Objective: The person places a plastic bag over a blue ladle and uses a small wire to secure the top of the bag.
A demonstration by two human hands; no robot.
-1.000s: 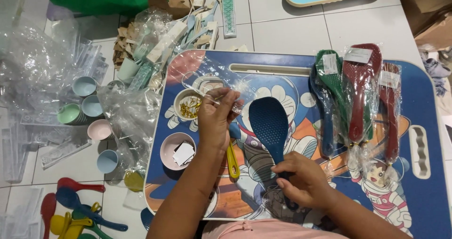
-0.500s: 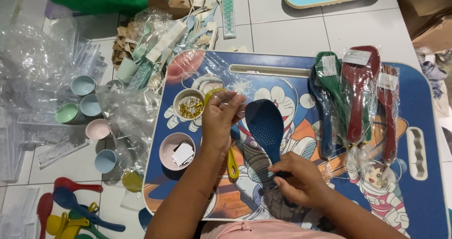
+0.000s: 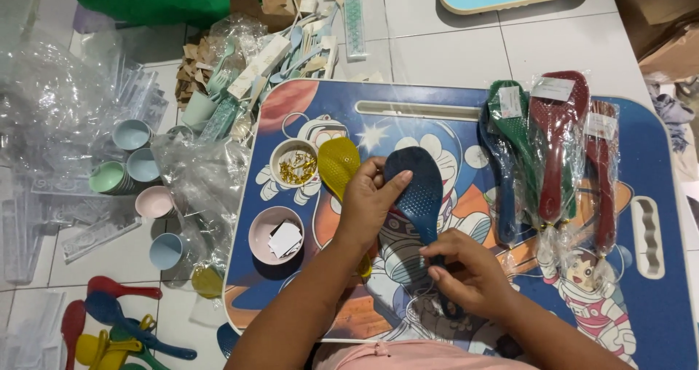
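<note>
Since half a second ago the left hand has slid off the clear bag and now sits on the dark blue plastic rice paddle, with the yellow plastic rice paddle showing just left of that blue paddle. Left grip is pressed flat-ish on the blue paddle's head, thumb on the face, fingers curled at its edge. Right hand has its grip pinched around the blue paddle's handle, lower down. Blue paddle lies over the middle of the blue cartoon-printed lap worktop. Left of the blue paddle, a small bowl of gold bits and a pink bowl with white paper tags. Right of it, bagged paddles in green, red and blue. Further left on the floor, pastel plastic cups and clear bags.
</note>
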